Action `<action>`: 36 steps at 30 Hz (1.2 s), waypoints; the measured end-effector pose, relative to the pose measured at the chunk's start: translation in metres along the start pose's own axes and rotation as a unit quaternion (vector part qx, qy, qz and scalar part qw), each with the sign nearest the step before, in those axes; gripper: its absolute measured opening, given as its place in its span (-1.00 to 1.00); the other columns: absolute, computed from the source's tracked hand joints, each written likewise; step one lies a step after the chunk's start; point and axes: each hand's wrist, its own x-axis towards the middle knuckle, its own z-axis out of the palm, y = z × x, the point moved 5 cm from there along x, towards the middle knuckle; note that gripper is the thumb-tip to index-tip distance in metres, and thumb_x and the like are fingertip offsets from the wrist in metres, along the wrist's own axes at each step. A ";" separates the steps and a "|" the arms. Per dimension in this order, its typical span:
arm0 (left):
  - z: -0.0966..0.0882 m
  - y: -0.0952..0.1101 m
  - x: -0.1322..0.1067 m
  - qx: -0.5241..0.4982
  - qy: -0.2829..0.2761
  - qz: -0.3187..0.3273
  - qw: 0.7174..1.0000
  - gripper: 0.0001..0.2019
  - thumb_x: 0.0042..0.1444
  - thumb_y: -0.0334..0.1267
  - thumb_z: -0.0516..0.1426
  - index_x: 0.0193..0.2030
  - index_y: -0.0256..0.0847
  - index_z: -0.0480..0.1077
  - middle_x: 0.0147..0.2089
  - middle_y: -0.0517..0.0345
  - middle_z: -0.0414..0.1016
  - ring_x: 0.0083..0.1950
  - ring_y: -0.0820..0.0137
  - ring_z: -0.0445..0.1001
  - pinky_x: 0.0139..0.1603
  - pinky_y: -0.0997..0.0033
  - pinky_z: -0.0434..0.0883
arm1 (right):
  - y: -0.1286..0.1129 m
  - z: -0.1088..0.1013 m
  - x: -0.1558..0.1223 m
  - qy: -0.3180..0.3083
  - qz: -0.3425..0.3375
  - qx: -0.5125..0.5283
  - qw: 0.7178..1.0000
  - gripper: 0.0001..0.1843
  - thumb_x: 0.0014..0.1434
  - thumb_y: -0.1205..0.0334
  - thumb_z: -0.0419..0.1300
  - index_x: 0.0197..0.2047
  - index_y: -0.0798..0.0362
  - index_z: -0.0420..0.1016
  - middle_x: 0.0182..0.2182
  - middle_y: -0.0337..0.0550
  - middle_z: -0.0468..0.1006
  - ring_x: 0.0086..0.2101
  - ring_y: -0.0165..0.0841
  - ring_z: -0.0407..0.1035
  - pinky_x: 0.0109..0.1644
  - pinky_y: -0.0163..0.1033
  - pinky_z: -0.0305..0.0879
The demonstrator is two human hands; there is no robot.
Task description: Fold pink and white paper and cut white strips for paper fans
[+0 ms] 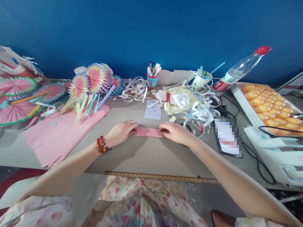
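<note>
A narrow folded strip of pink paper [148, 132] lies level on the grey table in front of me. My left hand [123, 131] is closed on its left end, with a red bead bracelet on that wrist. At the right end, the thumb and fingers of my right hand [174, 131] pinch the paper. Its ends are partly hidden under my fingers. Just beyond it is a pale lavender sheet [152, 109]. A stack of pink paper sheets [63, 135] spreads out to the left of my left hand.
Pleated paper fans [94, 77] crowd the back left. Curled paper strips [201, 113] and a pen cup [152, 78] are at the back. To the right are a phone [227, 137], a tilted plastic bottle [241, 71], a tray of orange rounded pieces [265, 107] and a black cable [258, 162].
</note>
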 end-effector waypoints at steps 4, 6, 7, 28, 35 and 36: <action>0.000 0.001 0.000 0.000 0.006 0.006 1.000 -0.85 0.30 -0.29 0.01 -0.27 -0.17 0.36 -0.21 0.12 0.40 -0.20 0.33 0.42 -0.23 0.40 0.30 | 0.003 0.003 0.001 -0.005 -0.006 -0.003 1.000 -0.91 0.23 0.25 0.18 -0.32 0.01 0.48 -0.34 -0.22 0.55 -0.34 -0.38 0.39 -0.31 -0.35 0.11; 0.000 0.001 -0.001 0.002 0.009 0.007 1.000 -0.85 0.31 -0.30 0.00 -0.28 -0.17 0.34 -0.22 0.13 0.39 -0.20 0.33 0.42 -0.23 0.40 0.29 | 0.004 0.004 0.001 -0.003 -0.012 -0.007 1.000 -0.91 0.23 0.24 0.19 -0.33 0.01 0.47 -0.35 -0.22 0.54 -0.34 -0.38 0.38 -0.31 -0.34 0.10; 0.000 0.001 -0.001 0.002 0.009 0.008 1.000 -0.85 0.31 -0.30 0.00 -0.28 -0.17 0.34 -0.22 0.14 0.39 -0.20 0.34 0.42 -0.23 0.41 0.29 | 0.004 0.004 0.000 -0.001 -0.017 -0.008 1.000 -0.90 0.23 0.24 0.19 -0.34 0.02 0.46 -0.35 -0.22 0.53 -0.34 -0.38 0.37 -0.31 -0.34 0.10; 0.000 0.002 -0.003 0.015 0.008 -0.003 1.000 -0.81 0.36 -0.23 -0.02 -0.25 -0.19 0.33 -0.23 0.14 0.37 -0.20 0.34 0.41 -0.27 0.43 0.29 | -0.009 0.013 -0.015 0.077 -0.056 -0.096 0.991 -0.85 0.35 0.22 0.09 -0.28 0.05 0.36 -0.32 -0.17 0.43 -0.34 -0.34 0.35 -0.27 -0.29 0.16; 0.007 -0.002 -0.009 0.097 0.057 0.044 0.993 -0.77 0.39 -0.20 -0.05 -0.12 -0.22 0.39 -0.13 0.04 0.40 -0.08 0.28 0.39 -0.12 0.34 0.36 | -0.005 0.029 -0.024 0.141 -0.118 -0.183 0.966 -0.82 0.39 0.29 -0.02 -0.15 0.05 0.41 -0.21 -0.10 0.45 -0.18 -0.29 0.35 -0.08 -0.24 0.20; 0.008 -0.003 -0.010 0.110 0.068 0.057 0.990 -0.77 0.39 -0.21 -0.05 -0.09 -0.21 0.40 -0.11 0.01 0.40 -0.07 0.27 0.38 -0.09 0.31 0.36 | -0.004 0.030 -0.024 0.142 -0.123 -0.194 0.963 -0.82 0.39 0.32 -0.01 -0.14 0.05 0.41 -0.19 -0.10 0.46 -0.17 -0.30 0.34 -0.07 -0.24 0.19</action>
